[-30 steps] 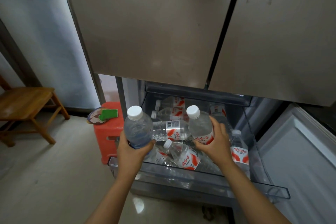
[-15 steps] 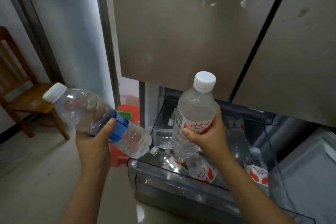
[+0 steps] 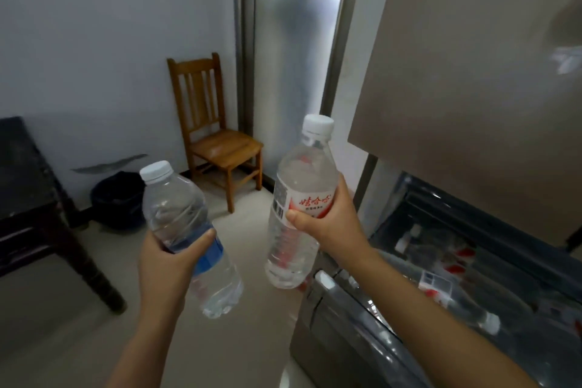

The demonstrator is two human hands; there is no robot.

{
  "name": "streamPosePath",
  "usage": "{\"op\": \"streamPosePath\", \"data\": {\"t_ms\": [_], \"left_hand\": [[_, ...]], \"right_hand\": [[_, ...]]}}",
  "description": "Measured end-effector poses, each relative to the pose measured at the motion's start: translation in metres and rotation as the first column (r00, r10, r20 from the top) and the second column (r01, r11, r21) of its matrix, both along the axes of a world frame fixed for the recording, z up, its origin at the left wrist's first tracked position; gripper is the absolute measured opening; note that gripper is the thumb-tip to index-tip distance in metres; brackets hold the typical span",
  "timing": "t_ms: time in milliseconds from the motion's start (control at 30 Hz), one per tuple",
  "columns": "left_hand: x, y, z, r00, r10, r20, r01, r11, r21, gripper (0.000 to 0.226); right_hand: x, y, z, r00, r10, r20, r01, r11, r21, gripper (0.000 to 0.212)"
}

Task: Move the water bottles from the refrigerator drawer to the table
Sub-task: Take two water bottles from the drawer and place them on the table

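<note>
Bottles were in both hands, held up in the middle of the frame, over the pale floor (image 3: 252, 324). The left hand (image 3: 167, 264) was wrapped tight round the bottle with the blue label (image 3: 176, 208), with the thumb on the front, just above the blue band. That bottle leaned, and its white cap pointed to the upper left. The right hand (image 3: 337, 224) was wrapped round the bottle with the red label (image 3: 307, 173), with the thumb pressed on the label. That one stood nearly straight, cap on top. The two bottles were near each other but did not touch, and the hands were apart.

At the lower right of the frame the refrigerator drawer (image 3: 340, 340) was pulled out. More water bottles (image 3: 463, 305) lay on their sides in it. They had red marks on them, but they looked blurry. Above the drawer, at the upper right, was the big brown refrigerator door (image 3: 456, 88).

A wooden chair (image 3: 217, 142) stood by the wall, above the two held bottles in the frame. A black bin (image 3: 116, 198) sat on the floor to the left of the chair. A dark table (image 3: 19, 167) was at the left edge, well apart from both held bottles.
</note>
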State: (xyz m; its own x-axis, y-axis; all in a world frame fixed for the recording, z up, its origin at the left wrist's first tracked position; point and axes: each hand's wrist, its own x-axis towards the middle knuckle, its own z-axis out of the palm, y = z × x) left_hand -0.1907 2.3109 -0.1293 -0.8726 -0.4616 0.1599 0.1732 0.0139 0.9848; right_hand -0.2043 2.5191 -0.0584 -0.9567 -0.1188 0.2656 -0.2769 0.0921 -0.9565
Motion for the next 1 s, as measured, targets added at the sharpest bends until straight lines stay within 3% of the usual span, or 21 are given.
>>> {"op": "streamPosePath", "data": {"t_ms": [100,400,633,900,1000], "left_hand": [[0.026,-0.004,0.001,0.991,0.134,0.028,-0.133,0.990,-0.047,0.060],[0.113,0.000,-0.022,0.932,0.338,0.128,-0.318,0.935,-0.156,0.053],[0.206,0.001,-0.038,0.841,0.499,0.209,-0.467,0.865,-0.185,0.052],[0.314,-0.018,-0.039,0.604,0.766,0.219,-0.736,0.642,-0.216,0.056],[0.351,-0.029,-0.041,0.512,0.829,0.225,-0.804,0.554,-0.215,0.069]], "right_hand": [[-0.003,-0.009,-0.014,0.992,0.110,0.063,-0.112,0.993,0.035,0.062],[0.011,-0.005,-0.050,0.951,0.254,0.179,-0.288,0.937,0.197,0.065],[0.049,-0.017,-0.073,0.847,0.476,0.235,-0.530,0.785,0.321,0.065],[0.101,-0.079,-0.083,0.702,0.656,0.278,-0.712,0.624,0.322,0.060],[0.121,-0.103,-0.079,0.658,0.710,0.253,-0.749,0.581,0.317,0.056]]}}
